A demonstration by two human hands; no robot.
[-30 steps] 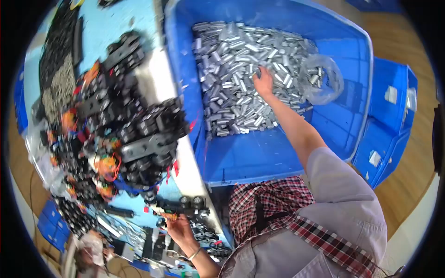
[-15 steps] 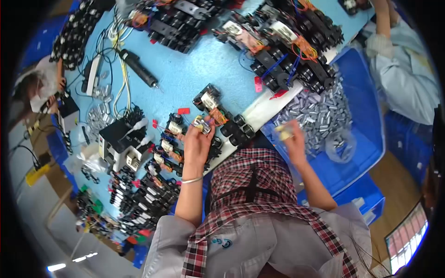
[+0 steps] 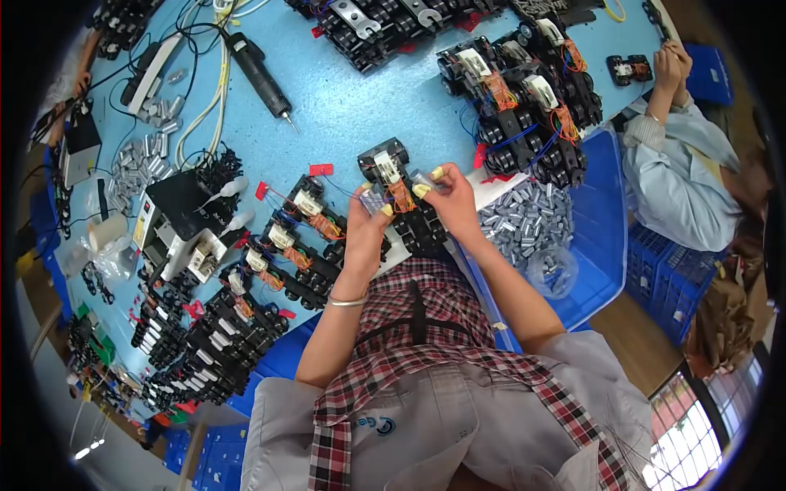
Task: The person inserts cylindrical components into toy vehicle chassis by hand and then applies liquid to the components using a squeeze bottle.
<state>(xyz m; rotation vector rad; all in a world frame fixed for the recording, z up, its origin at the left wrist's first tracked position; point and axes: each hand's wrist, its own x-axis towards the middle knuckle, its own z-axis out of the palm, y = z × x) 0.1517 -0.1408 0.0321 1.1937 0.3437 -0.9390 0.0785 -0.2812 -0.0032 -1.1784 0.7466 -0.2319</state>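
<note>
In my left hand (image 3: 365,233) is a small shiny metal part (image 3: 372,201), pinched between fingertips with yellow covers. My right hand (image 3: 455,206) pinches another small silvery cylinder (image 3: 421,178), also with yellow-covered fingertips. Between and just beyond both hands lies a black wheeled chassis (image 3: 381,160) with a white block and an orange wired board, at the table's near edge. A blue bin (image 3: 602,237) holding many silver cylinders (image 3: 524,221) stands to the right of my right hand.
Rows of similar chassis (image 3: 282,237) lie at the left, more (image 3: 524,98) at the upper right. An electric screwdriver (image 3: 260,75), cables and a black box (image 3: 184,204) are on the blue table (image 3: 327,106). At the right, a co-worker's hands (image 3: 671,69) are beside another chassis (image 3: 629,70).
My right hand has come out of the bin and over to the chassis, now with a cylinder. My left hand let go of the chassis and now holds a metal part. The view has turned.
</note>
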